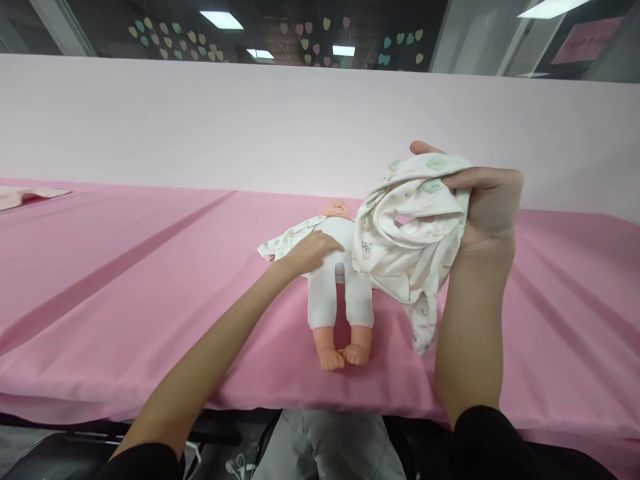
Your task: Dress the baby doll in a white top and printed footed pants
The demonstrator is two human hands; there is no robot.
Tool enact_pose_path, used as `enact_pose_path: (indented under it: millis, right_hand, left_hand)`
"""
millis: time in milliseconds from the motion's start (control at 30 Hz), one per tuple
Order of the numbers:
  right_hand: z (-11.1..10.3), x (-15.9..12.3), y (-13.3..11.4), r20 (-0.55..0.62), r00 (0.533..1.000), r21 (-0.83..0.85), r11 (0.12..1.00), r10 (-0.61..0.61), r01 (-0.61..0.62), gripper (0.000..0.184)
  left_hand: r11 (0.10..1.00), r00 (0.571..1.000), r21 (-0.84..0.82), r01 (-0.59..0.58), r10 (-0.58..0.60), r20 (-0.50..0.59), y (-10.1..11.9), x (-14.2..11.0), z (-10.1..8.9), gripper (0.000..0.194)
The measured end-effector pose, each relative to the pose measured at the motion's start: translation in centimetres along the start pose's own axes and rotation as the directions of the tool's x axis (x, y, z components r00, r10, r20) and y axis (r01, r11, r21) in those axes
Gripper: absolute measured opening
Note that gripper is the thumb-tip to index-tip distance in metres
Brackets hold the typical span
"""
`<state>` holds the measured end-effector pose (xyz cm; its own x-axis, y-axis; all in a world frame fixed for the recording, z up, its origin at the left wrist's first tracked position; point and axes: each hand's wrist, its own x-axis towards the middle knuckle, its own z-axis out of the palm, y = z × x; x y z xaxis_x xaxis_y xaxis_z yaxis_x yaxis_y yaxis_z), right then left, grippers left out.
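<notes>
"What have you got on your feed?"

"A doll with a white cloth body and peach-coloured plastic feet (356, 283), lying on its back right under the left hand (314, 253), feet pointing my way. Those fingers rest close together across its belly; whether they nip anything underneath, I can't make out from here."

"And the other side?"

"The right hand (489, 207) is clamped on a bunched white cotton garment with small pale green prints (420, 247): thumb on the near face, a fingertip poking above the top edge. Most of the cloth hangs below that grip, bulging toward the doll. Just beside the left knuckles, on the side away from the right hand, lies a white patterned sleeve (287, 241). I take it for part of the same piece, but the join is hidden."

"So which step is this?"

"My read: managing the garment's loose half, with the left fingers steadying the doll while the right ones hold the slack up."

"And what does the next move call for?"

"I'd want light pressure from the left palm, and the right fingers sorting folds gently. A hard tug there could drag the doll sideways from under the left fingertips."
</notes>
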<state>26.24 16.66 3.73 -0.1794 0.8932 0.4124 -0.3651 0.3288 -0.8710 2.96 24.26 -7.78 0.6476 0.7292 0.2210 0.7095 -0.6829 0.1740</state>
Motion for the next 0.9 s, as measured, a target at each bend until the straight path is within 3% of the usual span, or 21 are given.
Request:
enact_pose_path:
  millis: [67, 167, 267, 333, 433, 500, 567, 633, 700, 767, 833, 867, 900]
  right_hand:
    - [0.2, -0.1, 0.1, 0.052, 0.999, -0.074, 0.997, -0.014, 0.018, 0.044]
    - [0.4, -0.1, 0.6, 0.108, 0.993, -0.204, 0.977, -0.037, 0.058, 0.057]
    - [0.5, 0.1, 0.9, 0.137, 0.989, -0.34, 0.936, -0.046, 0.091, 0.067]
    - [0.5, 0.1, 1.0, 0.173, 0.983, -0.454, 0.881, -0.057, 0.131, 0.066]
    - [0.4, 0.1, 1.0, 0.227, 0.972, -0.604, 0.774, -0.064, 0.192, 0.064]
    - [0.3, 0.1, 1.2, 0.249, 0.967, -0.683, 0.698, -0.056, 0.216, 0.062]
    - [0.1, 0.3, 1.6, 0.246, 0.968, -0.75, 0.624, -0.05, 0.222, 0.06]
    - [-0.1, 0.6, 2.2, 0.223, 0.974, -0.802, 0.561, -0.036, 0.204, 0.06]
    - [-0.1, 0.9, 2.7, 0.236, 0.971, -0.829, 0.527, 0.025, 0.188, 0.059]
    - [0.2, 1.1, 2.8, 0.327, 0.936, -0.816, 0.538, 0.128, 0.211, 0.058]
    - [0.9, 1.1, 2.7, 0.467, 0.864, -0.753, 0.597, 0.186, 0.278, 0.059]
    - [1.3, 1.0, 2.6, 0.525, 0.832, -0.71, 0.631, 0.179, 0.312, 0.061]
    - [1.8, 0.8, 2.5, 0.56, 0.815, -0.669, 0.661, 0.15, 0.339, 0.063]
  left_hand:
    - [0.989, 0.996, 0.121, -0.088, 0.087, 0.014, -1.1, -2.7, 0.2, 0.071]
    - [0.966, 0.988, 0.211, -0.15, 0.142, 0.056, -1.0, -5.1, 1.2, 0.077]
    - [0.94, 0.965, 0.217, -0.262, 0.257, 0.055, -0.4, -5.1, 2.8, 0.074]
    - [0.912, 0.929, 0.184, -0.367, 0.367, 0.037, -0.6, -4.5, 3.9, 0.063]
    - [0.898, 0.894, 0.027, -0.439, 0.439, -0.091, -1.5, -3.7, 5.1, 0.048]
    - [0.913, 0.909, -0.166, -0.373, 0.324, -0.261, -1.9, -3.6, 5.6, 0.051]
    - [0.882, 0.915, -0.413, -0.228, 0.049, -0.402, -1.6, -3.5, 5.8, 0.054]
    - [0.772, 0.844, -0.63, -0.085, -0.28, -0.457, -0.8, -3.1, 6.0, 0.052]
    - [0.661, 0.727, -0.749, -0.034, -0.498, -0.472, 0.2, -2.4, 6.3, 0.046]
    - [0.623, 0.647, -0.781, -0.046, -0.577, -0.499, 1.0, -2.0, 6.7, 0.044]
    - [0.646, 0.614, -0.762, -0.04, -0.586, -0.529, 1.5, -1.9, 6.9, 0.045]
    - [0.664, 0.614, -0.747, -0.022, -0.581, -0.534, 1.7, -2.1, 6.8, 0.047]
    - [0.676, 0.654, -0.737, 0.026, -0.568, -0.499, 1.8, -2.4, 6.6, 0.05]
